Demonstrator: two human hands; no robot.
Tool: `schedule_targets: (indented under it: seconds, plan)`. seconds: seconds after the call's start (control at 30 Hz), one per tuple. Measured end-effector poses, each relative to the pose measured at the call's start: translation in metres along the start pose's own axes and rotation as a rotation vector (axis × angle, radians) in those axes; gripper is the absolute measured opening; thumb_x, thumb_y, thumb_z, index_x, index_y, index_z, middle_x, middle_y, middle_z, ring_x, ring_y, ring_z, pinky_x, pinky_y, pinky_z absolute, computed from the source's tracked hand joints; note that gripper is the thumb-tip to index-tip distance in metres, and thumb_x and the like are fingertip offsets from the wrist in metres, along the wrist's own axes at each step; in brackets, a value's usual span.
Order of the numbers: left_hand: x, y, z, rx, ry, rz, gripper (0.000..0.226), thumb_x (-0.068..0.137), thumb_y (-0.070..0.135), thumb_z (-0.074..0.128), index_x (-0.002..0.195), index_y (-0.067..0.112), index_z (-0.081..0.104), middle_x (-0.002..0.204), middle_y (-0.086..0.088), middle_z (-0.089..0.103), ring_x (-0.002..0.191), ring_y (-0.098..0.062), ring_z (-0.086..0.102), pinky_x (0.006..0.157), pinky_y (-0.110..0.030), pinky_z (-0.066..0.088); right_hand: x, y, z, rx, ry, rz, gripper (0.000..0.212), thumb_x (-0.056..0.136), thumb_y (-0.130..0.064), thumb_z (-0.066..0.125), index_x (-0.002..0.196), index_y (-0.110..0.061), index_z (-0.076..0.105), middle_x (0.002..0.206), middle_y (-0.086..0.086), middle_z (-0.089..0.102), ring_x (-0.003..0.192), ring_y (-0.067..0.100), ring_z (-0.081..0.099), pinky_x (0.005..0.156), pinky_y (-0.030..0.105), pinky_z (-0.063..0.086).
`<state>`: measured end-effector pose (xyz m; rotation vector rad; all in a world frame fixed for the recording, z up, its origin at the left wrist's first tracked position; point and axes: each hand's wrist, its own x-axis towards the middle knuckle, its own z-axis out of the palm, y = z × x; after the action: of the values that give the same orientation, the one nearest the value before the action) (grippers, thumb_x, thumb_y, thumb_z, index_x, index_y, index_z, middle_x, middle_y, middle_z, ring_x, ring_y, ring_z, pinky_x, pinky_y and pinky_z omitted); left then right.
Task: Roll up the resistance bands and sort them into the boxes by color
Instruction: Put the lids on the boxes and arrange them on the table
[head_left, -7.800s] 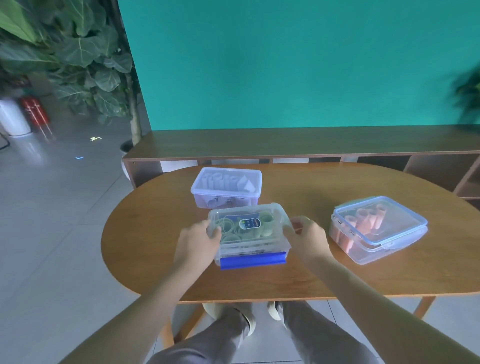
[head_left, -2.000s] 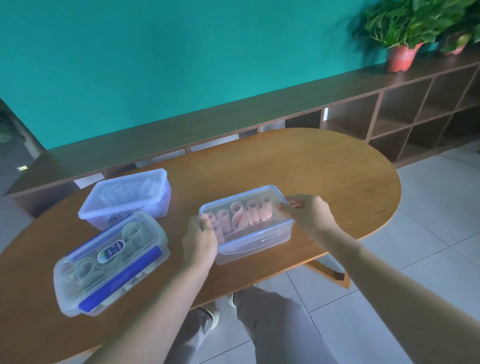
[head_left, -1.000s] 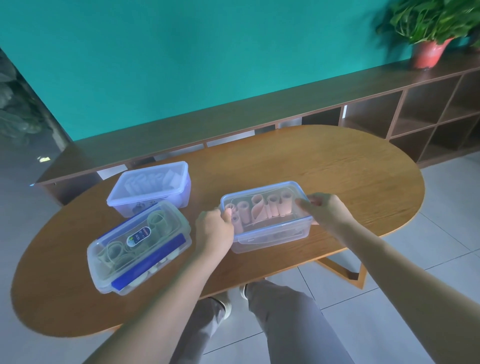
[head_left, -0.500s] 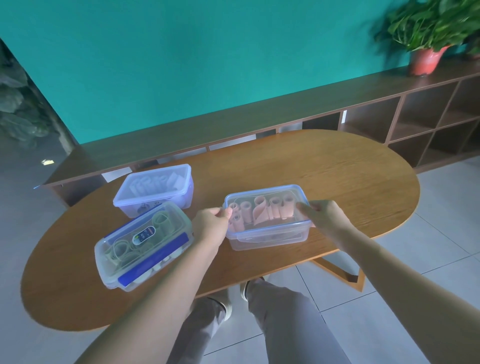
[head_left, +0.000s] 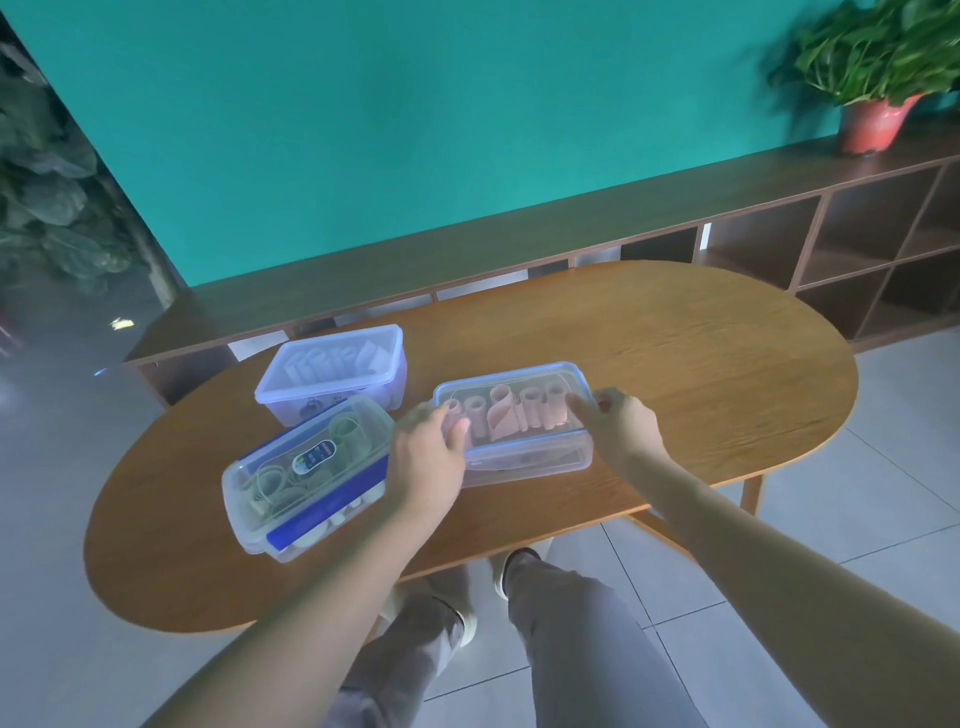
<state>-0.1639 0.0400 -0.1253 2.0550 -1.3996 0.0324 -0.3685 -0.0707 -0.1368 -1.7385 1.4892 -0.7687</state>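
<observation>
Closing stage, by our reading: all bands seem boxed, and both hands work on the pink box's (head_left: 514, 431) lid (head_left: 519, 379).

Our left hand (head_left: 426, 462) grips the box's left end, fingers curled over the lid's edge. Our right hand (head_left: 621, 431) rests at the right end, fingers bent onto the rim; whether it pinches a latch we cannot tell.

The box sits near the table's (head_left: 701, 364) near edge, centre. Next move likely calls for pressing the lid down evenly at both ends until it seats.

Count: three lidded boxes. Pink rolls (head_left: 506, 413), roughly six, one loosely coiled. Green box (head_left: 306, 475) at left, several rolls, blurred. White box (head_left: 332, 371) far-left, rolls uncountable.
</observation>
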Motion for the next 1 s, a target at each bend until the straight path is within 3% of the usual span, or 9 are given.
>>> schedule_targets:
  seconds: [0.1, 0.17, 0.27, 0.43, 0.53, 0.67, 0.73, 0.9, 1.0]
  plan:
    - [-0.008, -0.005, -0.003, 0.015, -0.089, 0.209, 0.040, 0.095, 0.034, 0.069, 0.128, 0.011, 0.069, 0.136, -0.009, 0.062, 0.132, -0.027, 0.051, 0.108, -0.027, 0.035, -0.001, 0.007, 0.001, -0.129, 0.077, -0.223, 0.062, 0.093, -0.050, 0.065, 0.143, -0.017, 0.052, 0.141, 0.004, 0.051, 0.127, 0.028, 0.045, 0.104, 0.035, 0.038]
    - [-0.009, -0.007, -0.006, 0.038, -0.192, 0.250, 0.051, 0.092, 0.046, 0.069, 0.135, 0.019, 0.065, 0.150, -0.007, 0.051, 0.144, -0.024, 0.040, 0.113, -0.024, 0.025, -0.002, 0.006, -0.003, -0.223, 0.005, -0.427, 0.076, 0.081, -0.060, 0.072, 0.145, -0.023, 0.053, 0.151, -0.002, 0.046, 0.136, 0.024, 0.038, 0.113, 0.036, 0.031]
    - [-0.006, -0.010, -0.006, 0.022, -0.234, 0.269, 0.057, 0.086, 0.049, 0.073, 0.134, 0.020, 0.066, 0.149, -0.006, 0.053, 0.143, -0.022, 0.042, 0.112, -0.028, 0.033, 0.005, -0.005, -0.010, -0.308, -0.246, -0.488, 0.094, 0.062, -0.077, 0.070, 0.143, -0.033, 0.055, 0.155, -0.007, 0.044, 0.145, 0.015, 0.034, 0.120, 0.033, 0.027]
    - [0.002, -0.017, 0.001, 0.165, -0.129, 0.463, 0.044, 0.076, 0.046, 0.082, 0.105, 0.013, 0.079, 0.112, -0.011, 0.075, 0.113, -0.028, 0.068, 0.086, -0.037, 0.058, 0.007, -0.019, -0.016, -0.548, -0.269, -0.585, 0.085, 0.072, -0.068, 0.075, 0.146, -0.032, 0.052, 0.155, -0.010, 0.044, 0.146, 0.011, 0.036, 0.117, 0.027, 0.027]
    - [0.008, -0.019, -0.001, 0.206, -0.107, 0.521, 0.054, 0.078, 0.064, 0.063, 0.100, 0.018, 0.081, 0.099, -0.008, 0.077, 0.099, -0.031, 0.072, 0.077, -0.037, 0.061, 0.004, -0.014, -0.013, -0.642, -0.226, -0.689, 0.073, 0.079, -0.067, 0.068, 0.140, -0.026, 0.058, 0.148, -0.007, 0.052, 0.140, 0.019, 0.045, 0.109, 0.032, 0.039]
    - [0.011, -0.018, -0.003, 0.217, -0.103, 0.501, 0.048, 0.070, 0.063, 0.073, 0.098, 0.025, 0.082, 0.079, -0.006, 0.077, 0.079, -0.036, 0.073, 0.057, -0.039, 0.061, 0.009, 0.001, -0.002, -0.634, 0.029, -0.965, 0.064, 0.080, -0.072, 0.059, 0.109, -0.016, 0.072, 0.114, -0.001, 0.068, 0.107, 0.022, 0.062, 0.076, 0.029, 0.051]
    - [0.012, -0.014, -0.003, 0.246, -0.118, 0.505, 0.043, 0.068, 0.052, 0.082, 0.100, 0.024, 0.081, 0.073, -0.010, 0.074, 0.072, -0.039, 0.072, 0.053, -0.039, 0.059, 0.013, 0.006, 0.004, -0.637, 0.131, -1.085, 0.054, 0.083, -0.061, 0.066, 0.103, -0.011, 0.071, 0.106, 0.002, 0.068, 0.104, 0.017, 0.053, 0.079, 0.036, 0.056]
    - [0.024, -0.015, -0.001, 0.177, -0.284, 0.352, 0.036, 0.086, 0.050, 0.072, 0.117, 0.030, 0.074, 0.088, -0.011, 0.073, 0.088, -0.039, 0.064, 0.074, -0.044, 0.055, 0.020, 0.012, 0.017, -0.803, 0.041, -0.968, 0.066, 0.098, -0.061, 0.042, 0.113, -0.002, 0.066, 0.111, 0.008, 0.067, 0.115, 0.028, 0.061, 0.097, 0.053, 0.050]
    - [0.037, -0.016, -0.002, 0.098, -0.343, 0.313, 0.027, 0.087, 0.041, 0.072, 0.108, 0.025, 0.078, 0.119, -0.007, 0.071, 0.126, -0.033, 0.058, 0.096, -0.041, 0.050, 0.009, -0.005, 0.016, -0.875, 0.008, -0.821, 0.072, 0.095, -0.067, 0.033, 0.116, -0.008, 0.067, 0.115, 0.005, 0.070, 0.106, 0.028, 0.067, 0.090, 0.044, 0.051]
